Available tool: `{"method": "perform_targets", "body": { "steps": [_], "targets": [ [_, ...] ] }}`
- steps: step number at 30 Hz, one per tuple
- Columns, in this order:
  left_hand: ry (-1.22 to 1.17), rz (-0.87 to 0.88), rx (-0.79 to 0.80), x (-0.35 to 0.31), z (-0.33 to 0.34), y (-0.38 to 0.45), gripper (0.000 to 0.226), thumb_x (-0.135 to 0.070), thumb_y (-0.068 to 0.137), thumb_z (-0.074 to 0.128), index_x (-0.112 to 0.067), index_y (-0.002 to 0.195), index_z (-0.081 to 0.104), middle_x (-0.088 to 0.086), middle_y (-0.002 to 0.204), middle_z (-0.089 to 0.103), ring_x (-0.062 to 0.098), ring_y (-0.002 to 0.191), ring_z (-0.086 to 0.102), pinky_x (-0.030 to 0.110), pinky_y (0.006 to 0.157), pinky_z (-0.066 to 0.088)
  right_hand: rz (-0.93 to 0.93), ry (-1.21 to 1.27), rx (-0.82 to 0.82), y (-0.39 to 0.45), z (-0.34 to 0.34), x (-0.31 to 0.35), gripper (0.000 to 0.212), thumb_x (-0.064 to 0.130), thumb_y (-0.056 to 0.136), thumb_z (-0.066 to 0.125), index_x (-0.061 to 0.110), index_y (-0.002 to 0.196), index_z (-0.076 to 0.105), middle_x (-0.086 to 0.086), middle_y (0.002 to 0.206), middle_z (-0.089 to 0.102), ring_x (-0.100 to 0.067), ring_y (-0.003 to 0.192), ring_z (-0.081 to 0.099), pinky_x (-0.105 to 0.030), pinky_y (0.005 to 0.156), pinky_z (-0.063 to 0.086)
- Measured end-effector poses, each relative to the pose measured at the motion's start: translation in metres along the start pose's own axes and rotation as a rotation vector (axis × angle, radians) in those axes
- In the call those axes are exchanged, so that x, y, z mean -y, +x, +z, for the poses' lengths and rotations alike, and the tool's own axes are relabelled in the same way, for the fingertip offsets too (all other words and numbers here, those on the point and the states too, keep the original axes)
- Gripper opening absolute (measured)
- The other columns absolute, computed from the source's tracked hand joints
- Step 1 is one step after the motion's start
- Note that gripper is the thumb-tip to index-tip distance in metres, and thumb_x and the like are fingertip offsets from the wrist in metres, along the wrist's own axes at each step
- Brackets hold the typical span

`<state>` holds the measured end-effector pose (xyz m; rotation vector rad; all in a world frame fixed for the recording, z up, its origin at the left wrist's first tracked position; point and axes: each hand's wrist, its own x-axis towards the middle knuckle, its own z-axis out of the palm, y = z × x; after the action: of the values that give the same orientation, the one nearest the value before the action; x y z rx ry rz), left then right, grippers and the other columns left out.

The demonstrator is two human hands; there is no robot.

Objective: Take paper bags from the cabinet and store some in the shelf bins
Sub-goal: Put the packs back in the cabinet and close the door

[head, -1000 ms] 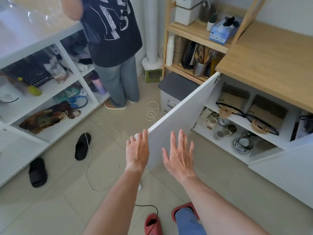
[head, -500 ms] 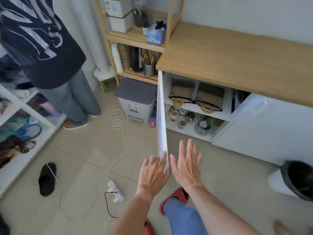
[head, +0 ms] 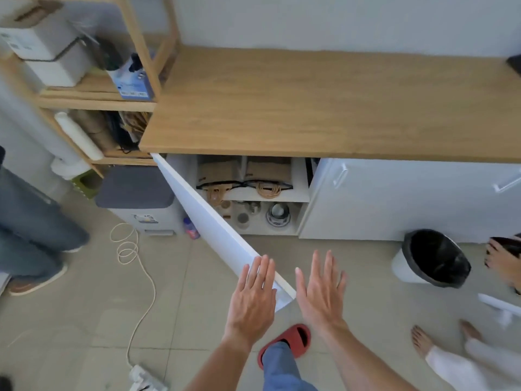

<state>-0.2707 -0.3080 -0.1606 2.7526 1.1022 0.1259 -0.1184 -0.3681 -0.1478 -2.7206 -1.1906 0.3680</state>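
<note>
The left hand (head: 252,297) lies flat with its fingers (head: 263,268) spread and straight, pressed against the outer face of the open cabinet door (head: 214,221) near its free edge, grasping nothing. The right hand (head: 321,294) is held beside it on the other side of the door's edge, palm down, fingers (head: 328,263) released and fanned out, empty; whether it touches the door cannot be told. The white door swings out from under the wooden surface (head: 324,108) of the cabinet. Inside, on the upper shelf (head: 301,193), two stacks of brown paper bags (head: 267,172) lie flat side by side, their twisted handles hanging over the shelf edge, with a black cord across the front. Below them stand jars and a patterned bowl (head: 277,215). Left of the cabinet sits a grey-lidded bin (head: 135,190), and above it a wooden shelf rack (head: 95,101). On the tiled floor, a white cable (head: 132,263) trails to a power strip, and a black-lined wastebasket (head: 432,258) stands at the right.
</note>
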Motion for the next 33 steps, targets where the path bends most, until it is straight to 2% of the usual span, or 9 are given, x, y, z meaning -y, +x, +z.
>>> {"method": "perform_targets", "body": {
  "steps": [4, 8, 11, 14, 20, 24, 30, 31, 33],
  "targets": [
    [-0.021, -0.008, 0.068, -0.029, 0.003, 0.059, 0.064, -0.019, 0.091, 0.052, 0.002, 0.148, 0.035, 0.018, 0.156, 0.033, 0.031, 0.146, 0.029, 0.050, 0.113, 0.021, 0.032, 0.007, -0.040, 0.057, -0.022, -0.024, 0.076, 0.057, 0.095, 0.020, 0.008, 0.150, 0.037, -0.024, 0.154, 0.033, -0.036, 0.141, 0.035, -0.059, 0.110, 0.030],
    [0.007, -0.036, 0.056, -0.044, 0.001, 0.133, 0.061, -0.013, 0.088, 0.035, 0.003, 0.147, 0.034, 0.020, 0.153, 0.037, 0.034, 0.143, 0.034, 0.048, 0.112, 0.022, 0.002, 0.017, -0.063, 0.122, -0.048, -0.032, 0.075, 0.056, 0.096, 0.020, 0.009, 0.152, 0.032, -0.021, 0.158, 0.026, -0.034, 0.145, 0.027, -0.057, 0.112, 0.028],
    [0.015, -0.093, 0.110, -0.060, -0.002, 0.179, 0.072, -0.012, 0.081, 0.054, 0.002, 0.149, 0.034, 0.020, 0.155, 0.034, 0.034, 0.145, 0.029, 0.049, 0.114, 0.019, -0.046, -0.025, -0.095, 0.155, -0.059, -0.043, 0.074, 0.055, 0.095, 0.020, 0.008, 0.152, 0.032, -0.022, 0.158, 0.027, -0.036, 0.145, 0.028, -0.056, 0.113, 0.027],
    [0.017, -0.169, 0.126, -0.072, -0.003, 0.223, 0.077, -0.015, 0.080, 0.061, 0.001, 0.149, 0.033, 0.019, 0.156, 0.032, 0.034, 0.146, 0.027, 0.051, 0.115, 0.015, -0.067, -0.048, -0.118, 0.184, -0.067, -0.052, 0.072, 0.052, 0.096, 0.024, 0.005, 0.148, 0.039, -0.024, 0.154, 0.033, -0.038, 0.140, 0.035, -0.059, 0.110, 0.032],
    [0.048, -0.246, 0.107, -0.081, -0.004, 0.283, 0.076, -0.019, 0.093, 0.039, -0.003, 0.154, -0.004, 0.015, 0.164, -0.001, 0.030, 0.151, -0.002, 0.047, 0.121, 0.001, -0.114, -0.068, -0.138, 0.223, -0.074, -0.062, 0.070, 0.049, 0.096, 0.029, 0.004, 0.148, 0.041, -0.025, 0.154, 0.034, -0.039, 0.139, 0.038, -0.059, 0.108, 0.032],
    [0.129, -0.244, 0.191, -0.080, -0.011, 0.311, 0.077, -0.020, 0.096, 0.031, -0.003, 0.150, -0.021, 0.014, 0.162, -0.018, 0.030, 0.150, -0.016, 0.046, 0.120, -0.006, -0.123, -0.076, -0.141, 0.241, -0.078, -0.060, 0.069, 0.046, 0.094, 0.031, 0.003, 0.146, 0.043, -0.026, 0.152, 0.036, -0.041, 0.137, 0.040, -0.060, 0.106, 0.033],
    [0.160, -0.211, 0.165, -0.059, -0.009, 0.313, 0.079, -0.024, 0.097, 0.036, -0.005, 0.152, -0.018, 0.011, 0.159, -0.026, 0.033, 0.147, -0.023, 0.050, 0.120, -0.009, -0.170, -0.078, -0.122, 0.246, -0.088, -0.048, 0.069, 0.044, 0.092, 0.032, 0.004, 0.148, 0.040, -0.024, 0.155, 0.031, -0.039, 0.141, 0.035, -0.056, 0.111, 0.020],
    [0.136, -0.202, 0.126, -0.053, -0.011, 0.312, 0.081, -0.023, 0.096, 0.040, -0.005, 0.154, -0.013, 0.011, 0.160, -0.023, 0.032, 0.149, -0.018, 0.050, 0.120, -0.006, -0.184, -0.085, -0.128, 0.250, -0.091, -0.045, 0.069, 0.043, 0.092, 0.033, 0.003, 0.147, 0.041, -0.024, 0.155, 0.031, -0.039, 0.140, 0.036, -0.055, 0.110, 0.020],
    [0.076, -0.145, 0.042, -0.040, -0.019, 0.316, 0.081, -0.018, 0.088, 0.050, -0.004, 0.156, 0.007, 0.012, 0.164, 0.000, 0.032, 0.151, 0.003, 0.050, 0.119, 0.005, -0.208, -0.094, -0.144, 0.260, -0.095, -0.036, 0.068, 0.042, 0.091, 0.034, 0.003, 0.146, 0.044, -0.026, 0.154, 0.033, -0.040, 0.139, 0.038, -0.055, 0.110, 0.021]
  ]
}}
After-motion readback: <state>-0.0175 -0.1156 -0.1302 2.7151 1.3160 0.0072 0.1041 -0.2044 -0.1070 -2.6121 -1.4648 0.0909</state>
